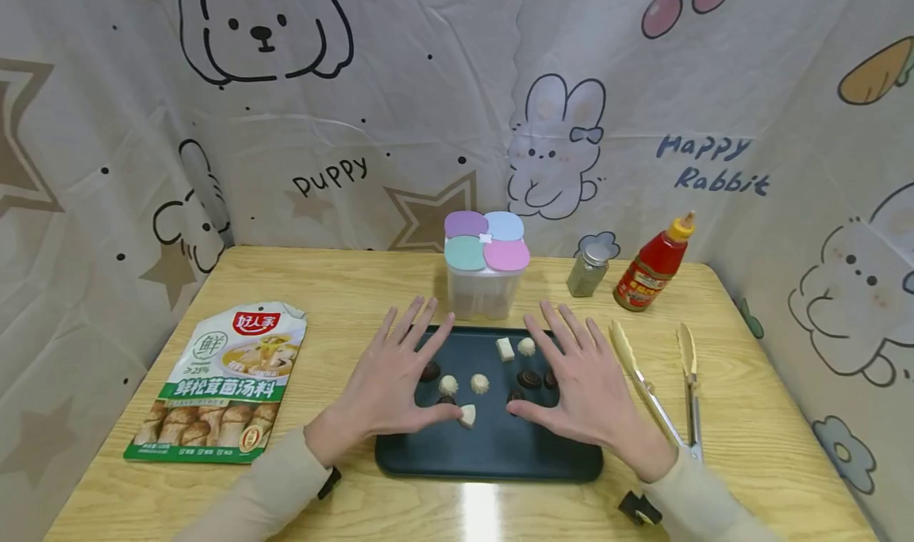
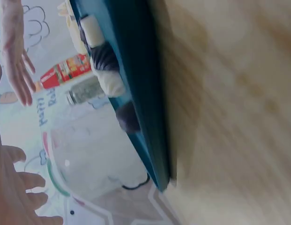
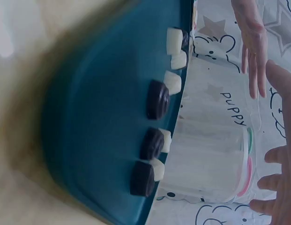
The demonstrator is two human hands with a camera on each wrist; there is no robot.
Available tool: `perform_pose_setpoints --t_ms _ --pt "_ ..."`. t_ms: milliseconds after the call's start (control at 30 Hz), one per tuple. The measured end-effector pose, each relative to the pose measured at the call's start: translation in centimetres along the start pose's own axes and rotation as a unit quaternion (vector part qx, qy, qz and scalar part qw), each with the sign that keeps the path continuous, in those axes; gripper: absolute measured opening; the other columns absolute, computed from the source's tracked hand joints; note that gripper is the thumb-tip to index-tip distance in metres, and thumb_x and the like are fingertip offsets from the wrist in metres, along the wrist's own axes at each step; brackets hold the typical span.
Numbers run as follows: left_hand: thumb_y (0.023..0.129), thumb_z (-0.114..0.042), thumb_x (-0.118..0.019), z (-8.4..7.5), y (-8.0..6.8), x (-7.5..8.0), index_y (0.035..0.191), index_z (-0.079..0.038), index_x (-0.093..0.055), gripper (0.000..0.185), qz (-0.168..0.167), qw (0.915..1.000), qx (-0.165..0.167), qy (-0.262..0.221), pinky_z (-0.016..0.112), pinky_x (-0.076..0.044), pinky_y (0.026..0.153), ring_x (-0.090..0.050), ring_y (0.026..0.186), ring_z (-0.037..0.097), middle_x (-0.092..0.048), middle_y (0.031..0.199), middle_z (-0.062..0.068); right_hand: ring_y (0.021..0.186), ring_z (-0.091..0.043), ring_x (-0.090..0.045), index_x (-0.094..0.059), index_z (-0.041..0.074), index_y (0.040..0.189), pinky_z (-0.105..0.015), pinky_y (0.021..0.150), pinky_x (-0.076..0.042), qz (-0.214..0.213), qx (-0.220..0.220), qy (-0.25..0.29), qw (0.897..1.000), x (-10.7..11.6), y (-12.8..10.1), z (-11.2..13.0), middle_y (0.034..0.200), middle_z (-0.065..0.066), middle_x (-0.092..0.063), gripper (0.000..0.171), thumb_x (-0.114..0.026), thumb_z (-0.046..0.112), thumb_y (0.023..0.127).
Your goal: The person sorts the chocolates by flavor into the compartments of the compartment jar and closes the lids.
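A dark teal tray (image 1: 493,455) lies on the table, bearing several white and dark brown chocolates. Above its left side hovers my left hand (image 1: 393,379), fingers spread and holding nothing. My right hand (image 1: 589,383) is held the same way over the right side, palm down. Near the left thumb tip is a white wedge-shaped chocolate (image 1: 467,417). Two round white chocolates (image 1: 480,383) sit between the hands, with a white block (image 1: 505,350) farther back. A dark oval chocolate (image 3: 158,99) shows in the right wrist view; others are partly covered by the hands.
Behind the tray stands a clear container (image 1: 485,292) with four coloured lids. A mushroom seasoning packet (image 1: 221,383) lies at left. On the right are a spice jar (image 1: 589,271), a red sauce bottle (image 1: 653,264) and tongs (image 1: 689,399) lying spread. A printed curtain (image 1: 428,129) surrounds the table.
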State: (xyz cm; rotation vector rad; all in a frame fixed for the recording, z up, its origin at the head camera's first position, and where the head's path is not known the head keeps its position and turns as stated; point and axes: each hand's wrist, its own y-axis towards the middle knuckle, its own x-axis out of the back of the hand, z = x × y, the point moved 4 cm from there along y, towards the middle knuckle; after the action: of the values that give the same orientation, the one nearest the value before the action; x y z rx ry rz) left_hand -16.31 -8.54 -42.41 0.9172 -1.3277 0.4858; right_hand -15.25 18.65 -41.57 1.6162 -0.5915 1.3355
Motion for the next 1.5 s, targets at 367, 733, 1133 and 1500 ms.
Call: perform_pose_setpoints --t_ms 367,733,1133,1500 --pt "0.085 -0.096 -0.007 3.5 2.3 1.9 0.167 -0.014 -0.029 0.118 -0.055 0.9984 -0.004 -0.013 0.062 -0.030 0.128 -0.028 0.162 0.039 -0.030 0.173 0.018 0.156 -0.041 -0.038 -0.038 0.018 0.164 -0.066 0.119 -0.038 -0.002 0.031 0.034 0.999 1.0 3.5 -1.6 0.173 -0.013 -0.033 0.107 -0.065 0.080 0.082" --pt "0.095 -0.072 -0.059 4.8 6.7 2.2 0.158 -0.009 -0.047 0.090 -0.096 0.9951 -0.025 0.002 0.054 -0.035 0.127 -0.042 0.155 0.039 -0.046 0.164 0.019 0.147 -0.041 -0.050 -0.044 0.016 0.161 -0.067 0.115 -0.043 -0.025 0.094 0.098 0.990 0.8 8.5 -5.1 0.167 -0.016 -0.043 0.090 -0.080 0.050 0.085" --pt "0.100 -0.052 -0.068 3.2 11.1 1.7 0.140 -0.013 -0.066 0.056 -0.112 0.9932 -0.028 -0.014 0.049 -0.048 0.116 -0.060 0.134 0.033 -0.065 0.142 0.013 0.131 -0.038 -0.061 -0.060 0.010 0.146 -0.058 0.105 -0.054 -0.052 0.128 0.145 0.980 -0.1 12.1 -7.5 0.147 -0.019 -0.060 0.065 -0.084 0.031 0.090" --pt "0.099 -0.047 -0.072 2.4 13.2 1.1 0.127 -0.016 -0.073 0.042 -0.122 0.9923 -0.018 0.014 0.043 -0.055 0.097 -0.063 0.113 0.027 -0.070 0.122 0.009 0.115 -0.032 -0.068 -0.071 0.010 0.130 -0.051 0.097 -0.057 -0.039 0.162 0.117 0.979 -0.3 14.5 -8.1 0.129 -0.014 -0.070 0.050 -0.085 0.035 0.089"
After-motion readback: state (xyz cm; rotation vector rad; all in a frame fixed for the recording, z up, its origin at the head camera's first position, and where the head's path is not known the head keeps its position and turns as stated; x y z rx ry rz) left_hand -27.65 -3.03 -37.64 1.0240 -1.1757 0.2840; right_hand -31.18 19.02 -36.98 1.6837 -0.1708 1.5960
